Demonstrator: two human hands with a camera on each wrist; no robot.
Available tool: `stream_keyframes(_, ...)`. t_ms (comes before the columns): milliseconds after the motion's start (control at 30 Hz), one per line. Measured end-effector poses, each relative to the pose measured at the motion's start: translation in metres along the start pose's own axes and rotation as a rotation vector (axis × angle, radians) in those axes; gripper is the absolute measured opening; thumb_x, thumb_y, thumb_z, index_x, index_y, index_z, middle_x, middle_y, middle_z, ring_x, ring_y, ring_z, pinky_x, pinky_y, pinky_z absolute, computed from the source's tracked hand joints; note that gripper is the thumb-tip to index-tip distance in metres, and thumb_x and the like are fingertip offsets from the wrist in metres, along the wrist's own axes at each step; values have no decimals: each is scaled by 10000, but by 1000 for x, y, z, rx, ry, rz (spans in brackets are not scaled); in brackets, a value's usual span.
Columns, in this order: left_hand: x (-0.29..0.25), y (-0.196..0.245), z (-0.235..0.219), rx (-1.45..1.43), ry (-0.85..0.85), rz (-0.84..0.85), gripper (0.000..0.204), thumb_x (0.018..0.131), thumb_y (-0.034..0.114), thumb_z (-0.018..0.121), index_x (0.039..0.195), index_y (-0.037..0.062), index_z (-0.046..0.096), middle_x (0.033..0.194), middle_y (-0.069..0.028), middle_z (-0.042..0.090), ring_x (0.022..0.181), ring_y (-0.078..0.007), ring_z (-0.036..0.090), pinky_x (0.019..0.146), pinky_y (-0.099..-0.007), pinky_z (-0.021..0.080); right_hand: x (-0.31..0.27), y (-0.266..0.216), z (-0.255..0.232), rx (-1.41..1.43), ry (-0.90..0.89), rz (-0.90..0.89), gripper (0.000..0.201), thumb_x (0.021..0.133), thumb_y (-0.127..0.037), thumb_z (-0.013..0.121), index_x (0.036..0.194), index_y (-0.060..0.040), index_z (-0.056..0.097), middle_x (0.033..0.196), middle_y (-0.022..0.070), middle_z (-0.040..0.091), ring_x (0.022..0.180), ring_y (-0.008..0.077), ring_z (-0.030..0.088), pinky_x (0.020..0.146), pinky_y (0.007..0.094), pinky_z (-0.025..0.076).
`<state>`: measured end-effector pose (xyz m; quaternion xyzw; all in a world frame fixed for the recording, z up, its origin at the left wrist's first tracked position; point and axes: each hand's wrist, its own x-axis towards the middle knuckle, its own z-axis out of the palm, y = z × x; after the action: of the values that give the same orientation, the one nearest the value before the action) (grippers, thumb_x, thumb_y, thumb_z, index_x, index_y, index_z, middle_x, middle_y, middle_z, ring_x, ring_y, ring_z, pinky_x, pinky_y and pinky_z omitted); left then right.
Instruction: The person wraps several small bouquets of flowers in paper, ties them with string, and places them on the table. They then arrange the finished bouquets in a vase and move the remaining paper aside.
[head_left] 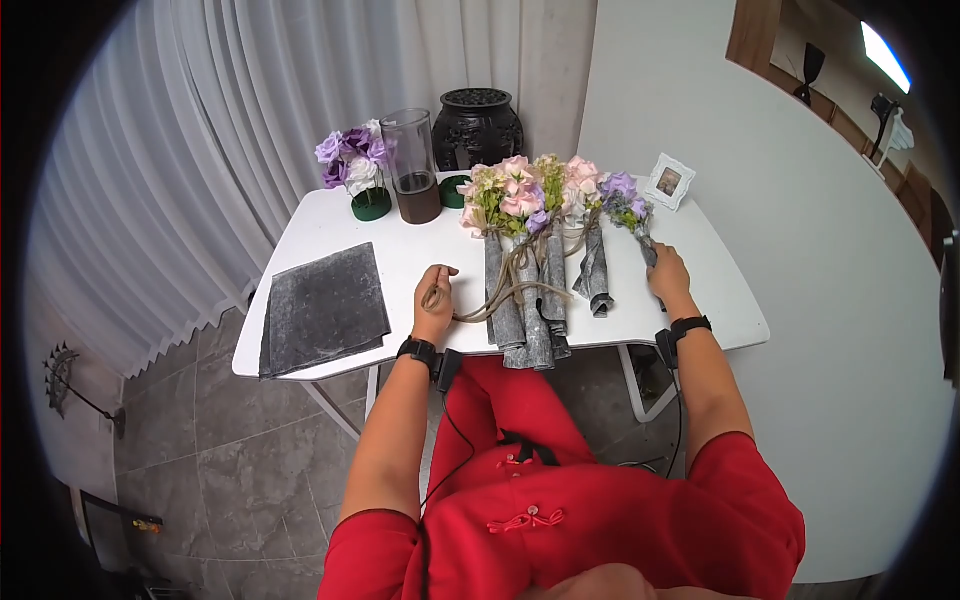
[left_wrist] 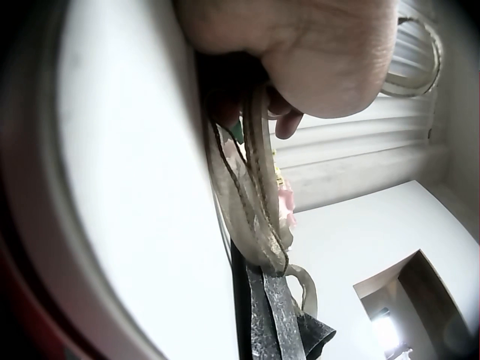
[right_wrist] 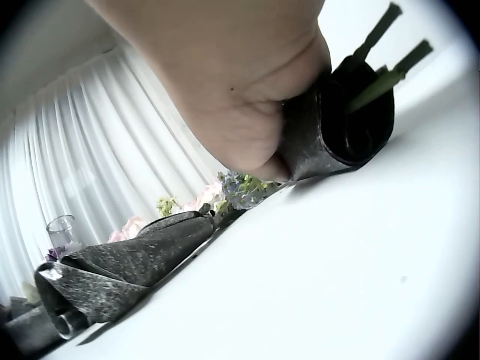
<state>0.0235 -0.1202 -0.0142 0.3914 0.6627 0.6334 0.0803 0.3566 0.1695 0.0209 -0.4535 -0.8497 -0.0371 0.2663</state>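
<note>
My left hand (head_left: 435,303) (left_wrist: 315,56) holds a looped beige ribbon (head_left: 490,306) (left_wrist: 259,161), which trails right to several pink, green and purple flower bunches wrapped in grey sheet (head_left: 535,325). Around the wrapped stem of a purple bunch (head_left: 622,190) curls my right hand (head_left: 670,278) (right_wrist: 240,97); green stems (right_wrist: 379,86) stick out of that wrap's lower end (right_wrist: 304,146). Between this bunch and the others lies another wrapped bundle (head_left: 594,272) (right_wrist: 142,259) with pale pink flowers. The right fingertips are mostly hidden.
Flat dark grey sheets (head_left: 328,305) lie at the table's left. Behind stand purple and white flowers (head_left: 355,160) in a green base, a glass vase (head_left: 412,170) with dark contents and a black pot (head_left: 477,130). A white photo frame (head_left: 670,181) stands at the back right.
</note>
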Motion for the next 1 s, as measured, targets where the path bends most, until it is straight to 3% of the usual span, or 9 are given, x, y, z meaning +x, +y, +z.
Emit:
stream_keyframes(100, 0, 3, -2, 28, -2, -5, 287, 989, 219, 411, 927, 15, 602, 768, -94, 599, 725, -171, 539, 697, -292, 436, -1, -16, -12, 20, -23, 214, 429, 747, -125, 651, 1159, -59, 550, 1040, 187, 587, 940, 338, 609, 818, 426, 500)
stream_keyframes(233, -2, 2, -1, 15, -26, -18, 283, 988, 214, 414, 930, 13, 603, 782, -94, 601, 738, -166, 537, 711, -287, 434, 28, 22, 17, 259, 53, 143, 386, 804, -146, 610, 1162, -30, 525, 882, 176, 622, 823, 317, 633, 724, 403, 517)
stream_keyframes(300, -1, 3, -2, 17, -18, -4, 282, 988, 213, 414, 931, 12, 604, 786, -93, 601, 741, -164, 537, 714, -285, 433, 40, 25, 8, 1375, -216, 644, 335, 840, -220, 580, 1101, -12, 549, 741, 113, 605, 670, 235, 602, 645, 348, 519)
stream_keyframes(333, -2, 3, -2, 26, -23, -24, 281, 987, 213, 414, 933, 13, 604, 787, -94, 602, 741, -163, 537, 716, -285, 434, 43, 34, 10, 1775, -315, 729, 296, 880, -279, 552, 1038, -29, 558, 690, 85, 579, 576, 183, 559, 542, 292, 492)
stream_keyframes(500, -5, 7, -1, 34, -35, -52, 288, 989, 218, 411, 939, 11, 604, 776, -84, 585, 721, -155, 516, 696, -288, 429, 21, 12, -10, 1592, -451, 704, 294, 872, -299, 599, 1014, -43, 563, 698, 74, 580, 538, 167, 554, 498, 266, 476)
stream_keyframes(567, -7, 9, -1, 27, -38, -54, 289, 990, 221, 409, 940, 16, 605, 731, -60, 556, 676, -136, 496, 651, -275, 416, 17, 9, -7, 1318, -473, 518, 290, 858, -262, 630, 1035, -41, 566, 705, 60, 584, 554, 147, 566, 505, 268, 488)
stream_keyframes(700, -9, 17, -2, -12, -51, -87, 289, 994, 229, 404, 942, 32, 608, 607, 19, 446, 542, -73, 412, 511, -236, 348, 14, 14, -2, 1497, -485, 626, 266, 869, -212, 608, 1043, -15, 563, 718, 68, 595, 581, 160, 586, 523, 280, 509)
stream_keyframes(933, -12, 25, -1, -57, -62, -69, 291, 998, 237, 402, 950, 30, 600, 571, 45, 397, 492, -49, 368, 459, -220, 320, 27, 19, -2, 1672, -596, 694, 286, 886, -237, 562, 1061, -11, 564, 802, 105, 623, 630, 194, 604, 567, 318, 524)
stream_keyframes(1000, -12, 27, -1, -72, -59, -75, 293, 999, 238, 399, 953, 27, 597, 570, 44, 400, 491, -49, 376, 454, -218, 334, 27, 15, -2, 1331, -441, 529, 381, 863, -251, 579, 1131, 16, 541, 894, 144, 633, 770, 237, 627, 701, 351, 526)
